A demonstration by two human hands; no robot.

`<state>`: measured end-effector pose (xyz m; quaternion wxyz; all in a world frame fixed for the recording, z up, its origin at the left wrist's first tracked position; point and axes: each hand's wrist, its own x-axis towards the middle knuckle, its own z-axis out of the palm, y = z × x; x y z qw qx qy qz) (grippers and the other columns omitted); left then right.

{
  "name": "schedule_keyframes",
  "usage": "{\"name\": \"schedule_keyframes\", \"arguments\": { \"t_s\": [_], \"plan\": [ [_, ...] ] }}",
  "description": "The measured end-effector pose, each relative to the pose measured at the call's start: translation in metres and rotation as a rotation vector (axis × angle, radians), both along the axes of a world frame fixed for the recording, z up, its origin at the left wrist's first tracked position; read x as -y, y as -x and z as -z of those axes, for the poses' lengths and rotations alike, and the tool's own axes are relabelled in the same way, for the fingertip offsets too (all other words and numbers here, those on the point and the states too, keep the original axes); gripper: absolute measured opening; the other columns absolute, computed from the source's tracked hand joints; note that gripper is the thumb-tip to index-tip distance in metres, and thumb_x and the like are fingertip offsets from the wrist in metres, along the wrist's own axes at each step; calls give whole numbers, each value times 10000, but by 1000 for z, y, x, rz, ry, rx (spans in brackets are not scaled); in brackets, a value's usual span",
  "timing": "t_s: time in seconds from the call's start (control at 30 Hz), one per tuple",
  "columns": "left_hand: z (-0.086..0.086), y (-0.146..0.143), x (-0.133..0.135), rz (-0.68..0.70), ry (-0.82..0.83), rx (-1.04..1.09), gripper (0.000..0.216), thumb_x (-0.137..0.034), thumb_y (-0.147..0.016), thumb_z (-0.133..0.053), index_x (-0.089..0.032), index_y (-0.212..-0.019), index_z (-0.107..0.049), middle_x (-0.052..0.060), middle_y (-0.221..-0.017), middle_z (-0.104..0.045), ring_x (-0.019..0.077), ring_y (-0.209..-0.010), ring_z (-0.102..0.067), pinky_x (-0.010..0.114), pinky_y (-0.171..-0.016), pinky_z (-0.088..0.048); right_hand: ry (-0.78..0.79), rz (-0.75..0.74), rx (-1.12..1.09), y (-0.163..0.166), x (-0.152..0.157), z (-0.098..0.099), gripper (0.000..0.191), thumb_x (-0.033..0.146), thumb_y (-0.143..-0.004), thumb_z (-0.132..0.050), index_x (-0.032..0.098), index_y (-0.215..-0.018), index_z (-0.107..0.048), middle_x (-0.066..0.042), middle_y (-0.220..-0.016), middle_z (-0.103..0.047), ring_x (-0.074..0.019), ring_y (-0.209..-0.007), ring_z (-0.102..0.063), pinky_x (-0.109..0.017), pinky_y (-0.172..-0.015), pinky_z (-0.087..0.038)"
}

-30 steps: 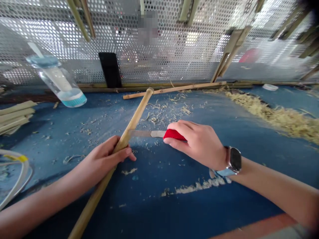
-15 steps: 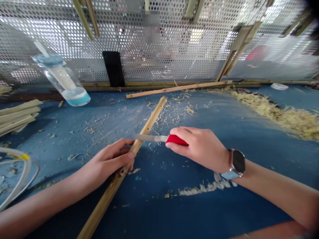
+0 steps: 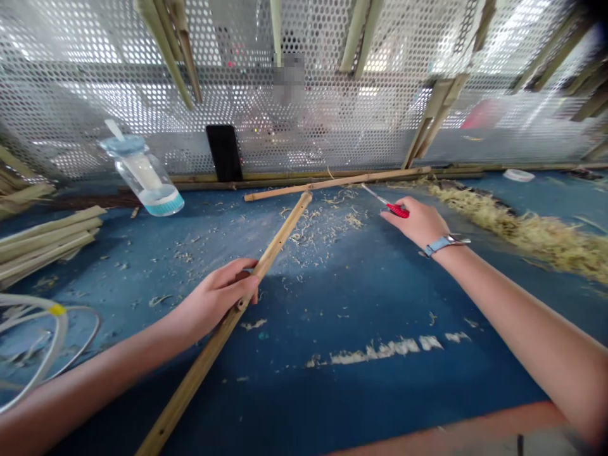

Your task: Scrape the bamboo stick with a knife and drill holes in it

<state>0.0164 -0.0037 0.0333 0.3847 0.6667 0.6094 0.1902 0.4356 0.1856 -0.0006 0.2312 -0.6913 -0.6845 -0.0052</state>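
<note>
My left hand [image 3: 219, 296] is wrapped round a long bamboo stick [image 3: 280, 237] that runs from the near left edge up toward the middle of the blue table [image 3: 332, 304]. The stick has small holes along it. My right hand [image 3: 418, 223], with a watch on its wrist, is stretched out far to the right and grips a red-handled knife [image 3: 387, 204] whose blade points up and left. The knife is well away from the stick. A thinner bamboo stick [image 3: 332, 183] lies crosswise just beyond both.
A clear bottle with a blue base [image 3: 145, 177] and a black phone [image 3: 224, 153] stand against the perforated metal screen [image 3: 308, 114]. Cut bamboo slats [image 3: 47, 235] are stacked at left above a coil of clear tubing [image 3: 42, 329]. Shavings [image 3: 522, 228] are heaped at right.
My right hand has carried the knife off the bamboo stick and away to the upper right. My left hand has kept its hold on the stick, which has tilted slightly.
</note>
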Motion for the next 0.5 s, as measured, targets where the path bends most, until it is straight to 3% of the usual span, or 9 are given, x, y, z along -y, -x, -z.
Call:
{"name": "schedule_keyframes", "arguments": {
  "t_s": [0.1,0.2,0.33,0.43,0.5],
  "plan": [
    [-13,-11,-28,58,-65,-124,463,-569,-978,-446,-215,-1186,-661,26,-904,-745,210,-787,-672,331,-691,-501,-42,-41,-292,4,2,-5,326,566,-861,-698,254,-859,-605,-21,-664,-582,-217,-633,-542,-336,-605,-398],
    [-27,-26,-66,101,-210,-298,353,-454,-1018,-472,-196,-1120,-692,46,-909,-730,215,-826,-679,352,-750,-505,3,-112,-643,14,6,-9,428,693,-899,-624,271,-888,-548,54,-583,-459,-152,-497,-420,-303,-503,-372],
    [-32,-43,-112,142,-367,-542,313,-444,-1062,-614,-174,-1202,-685,41,-978,-709,211,-872,-681,418,-858,-579,100,-219,-861,20,10,-11,520,796,-901,-569,279,-862,-530,93,-526,-378,-117,-406,-314,-287,-410,-306],
    [-26,-49,-123,194,-397,-669,343,-472,-1055,-660,-174,-1222,-691,50,-1054,-728,215,-923,-710,447,-905,-613,119,-200,-903,18,12,-12,466,744,-929,-564,289,-837,-522,84,-506,-393,-127,-395,-356,-307,-416,-338],
    [-24,-48,-109,215,-440,-734,307,-409,-1072,-633,-167,-1254,-684,76,-1137,-734,247,-1042,-713,494,-990,-592,132,-189,-879,16,14,-14,402,676,-941,-588,289,-842,-546,67,-521,-437,-136,-409,-405,-327,-444,-370]
  ]
}}
